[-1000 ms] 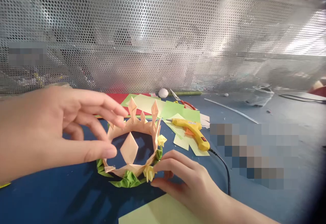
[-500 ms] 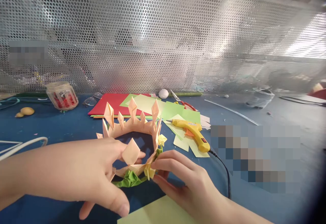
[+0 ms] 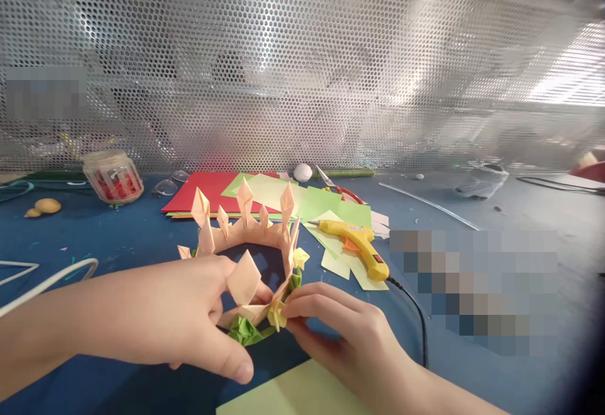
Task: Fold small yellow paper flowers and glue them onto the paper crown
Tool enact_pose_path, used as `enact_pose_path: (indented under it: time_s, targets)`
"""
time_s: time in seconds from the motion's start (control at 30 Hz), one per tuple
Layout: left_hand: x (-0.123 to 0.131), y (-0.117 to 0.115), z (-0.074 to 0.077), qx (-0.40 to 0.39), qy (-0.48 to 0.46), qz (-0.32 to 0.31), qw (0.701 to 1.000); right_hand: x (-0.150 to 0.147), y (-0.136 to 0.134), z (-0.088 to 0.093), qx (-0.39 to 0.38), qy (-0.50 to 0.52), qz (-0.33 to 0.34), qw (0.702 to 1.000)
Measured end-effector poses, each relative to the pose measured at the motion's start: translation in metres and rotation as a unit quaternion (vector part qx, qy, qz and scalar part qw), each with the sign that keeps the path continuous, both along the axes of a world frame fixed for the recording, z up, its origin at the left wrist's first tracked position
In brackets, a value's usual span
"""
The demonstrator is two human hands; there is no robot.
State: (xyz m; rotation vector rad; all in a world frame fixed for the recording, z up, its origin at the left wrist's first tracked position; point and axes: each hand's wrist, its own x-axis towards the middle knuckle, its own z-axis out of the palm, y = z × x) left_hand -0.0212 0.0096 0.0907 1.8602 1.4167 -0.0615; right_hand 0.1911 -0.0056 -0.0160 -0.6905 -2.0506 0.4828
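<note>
A peach folded-paper crown (image 3: 253, 233) with pointed tips stands on the blue table. Green paper leaves (image 3: 246, 332) and two yellow paper flowers, one a star-shaped flower (image 3: 300, 257), sit along its outside. Fingers of my left hand (image 3: 174, 314) reach inside the ring behind its near wall, holding it; the thumb is apart, in front. At the near right of the ring, my right hand (image 3: 340, 333) pinches the other yellow paper flower (image 3: 276, 315) against the outer wall. My right fingertips are partly hidden.
Right of the crown, a yellow glue gun (image 3: 357, 242) lies on green paper sheets (image 3: 326, 204), its black cord (image 3: 423, 324) trailing nearer. Red-handled scissors (image 3: 338, 187), red paper (image 3: 201, 191) and a jar (image 3: 113, 177) lie farther back, before a perforated metal panel (image 3: 265, 75).
My left thumb has moved slightly right, and the finger below it has drawn back. My left fingers reach a little farther toward the flower. My right hand stays at the flower.
</note>
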Motion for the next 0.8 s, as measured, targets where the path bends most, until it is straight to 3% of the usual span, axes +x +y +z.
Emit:
enact_pose_path:
  time_s: [0.43,0.8]
  targets:
    - [0.0073,0.0027,0.0031,-0.065,-0.03,-0.016,0.997,0.0,0.0003,-0.0001,-0.001,0.004,-0.003,1.0]
    - [0.0073,-0.0013,0.0056,-0.035,0.009,-0.019,0.999,0.0001,-0.0016,0.0007,-0.001,0.004,-0.013,1.0]
